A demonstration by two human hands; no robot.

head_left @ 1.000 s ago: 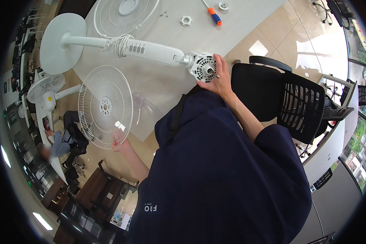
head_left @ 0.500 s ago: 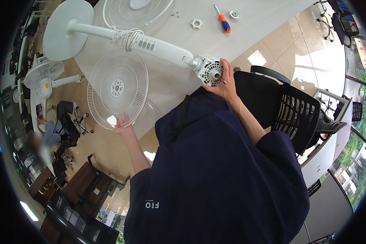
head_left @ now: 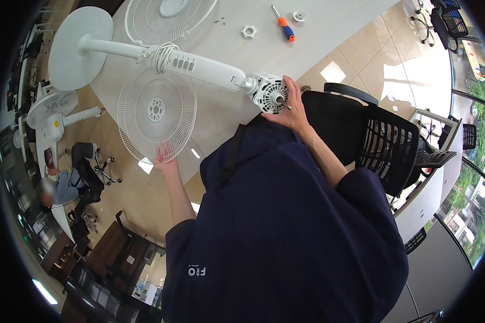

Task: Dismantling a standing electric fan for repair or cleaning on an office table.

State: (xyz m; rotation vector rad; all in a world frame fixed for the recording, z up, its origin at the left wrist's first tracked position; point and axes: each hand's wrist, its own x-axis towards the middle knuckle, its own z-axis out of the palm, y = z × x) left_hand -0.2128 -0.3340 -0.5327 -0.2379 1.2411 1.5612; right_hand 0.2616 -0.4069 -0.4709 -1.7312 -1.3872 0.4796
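Note:
My left hand [head_left: 166,156] is closed on the lower rim of a round white fan grille [head_left: 145,134], its fingers partly seen through the wires. The grille hangs by the near table edge. With my right hand [head_left: 293,110] I grip the white fan motor housing [head_left: 268,94], from which a bare metal shaft sticks out. This motor tops a white stand fan lying on its side; its control column [head_left: 205,67] stretches left, a coiled cord [head_left: 164,56] around it, to a round base [head_left: 73,48]. No blade is on the shaft.
On the white table [head_left: 226,32] lie a second fan grille [head_left: 151,21], a white ring nut [head_left: 248,32], an orange-and-blue screwdriver [head_left: 285,29], a small round white cap [head_left: 299,16] and several screws [head_left: 220,21]. A black chair [head_left: 334,124] stands at my right. A person sits far left.
The whole view has shifted a little, so the table and fan sit slightly farther left. The held grille has turned slightly and looks rounder. Both hands keep their grip.

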